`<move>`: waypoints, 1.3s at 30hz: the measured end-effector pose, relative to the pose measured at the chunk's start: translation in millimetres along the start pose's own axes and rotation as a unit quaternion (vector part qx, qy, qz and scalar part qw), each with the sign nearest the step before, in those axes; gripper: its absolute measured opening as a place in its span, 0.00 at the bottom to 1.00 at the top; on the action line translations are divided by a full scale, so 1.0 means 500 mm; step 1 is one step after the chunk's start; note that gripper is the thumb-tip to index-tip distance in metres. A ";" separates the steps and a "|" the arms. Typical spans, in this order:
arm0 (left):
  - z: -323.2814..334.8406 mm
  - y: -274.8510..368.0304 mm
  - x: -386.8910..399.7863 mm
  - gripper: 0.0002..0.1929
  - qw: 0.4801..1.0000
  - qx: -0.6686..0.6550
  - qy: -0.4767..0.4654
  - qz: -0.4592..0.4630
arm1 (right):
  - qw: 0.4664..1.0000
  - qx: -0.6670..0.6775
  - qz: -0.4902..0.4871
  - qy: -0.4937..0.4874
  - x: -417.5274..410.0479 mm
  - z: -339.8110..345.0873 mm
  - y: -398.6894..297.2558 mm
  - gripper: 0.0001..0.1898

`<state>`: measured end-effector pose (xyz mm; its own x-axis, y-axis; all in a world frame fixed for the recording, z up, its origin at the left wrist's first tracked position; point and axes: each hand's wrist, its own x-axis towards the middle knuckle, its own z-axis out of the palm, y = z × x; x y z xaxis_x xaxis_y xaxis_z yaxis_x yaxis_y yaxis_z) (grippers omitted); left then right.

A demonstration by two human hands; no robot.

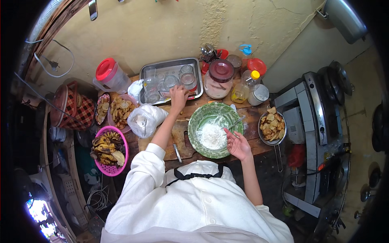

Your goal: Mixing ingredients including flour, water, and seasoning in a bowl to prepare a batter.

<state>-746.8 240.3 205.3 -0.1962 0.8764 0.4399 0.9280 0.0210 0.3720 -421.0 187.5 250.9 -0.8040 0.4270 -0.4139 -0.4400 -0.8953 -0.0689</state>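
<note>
My left hand reaches to the front edge of a metal tray that holds several upturned glasses and jars. Its fingertips are at a small packet by the tray's rim; whether they grip it I cannot tell. My right hand, palm up with bent fingers, is over the right rim of a green marbled bowl and shows nothing in it. White flour is heaped in the bowl, and a metal spoon leans at its upper right side. An open plastic bag of flour stands left of the bowl.
A knife lies on a wooden board. At the left are a pink basket of bananas and a bowl of fried slices. A strainer of fried pieces sits at the right. Jars stand behind the bowl; a stove is farther right.
</note>
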 end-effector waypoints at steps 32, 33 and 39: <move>-0.192 0.116 -0.314 0.12 0.925 -0.197 0.137 -0.295 | 0.134 -0.981 -0.093 0.102 0.371 0.367 -0.272 0.53; -0.188 0.119 -0.295 0.13 0.930 -0.213 0.128 -0.271 | 0.134 -0.981 -0.091 0.103 0.368 0.369 -0.273 0.53; -0.173 0.135 -0.208 0.14 0.933 -0.239 0.128 -0.236 | 0.149 -0.984 -0.071 -0.067 0.370 0.378 -0.311 0.51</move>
<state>-691.2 108.9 255.4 -0.6734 0.6791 0.2921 0.4835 0.1056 0.8690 -576.9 429.5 356.6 -0.9015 0.3389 -0.2691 0.4061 0.8774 -0.2554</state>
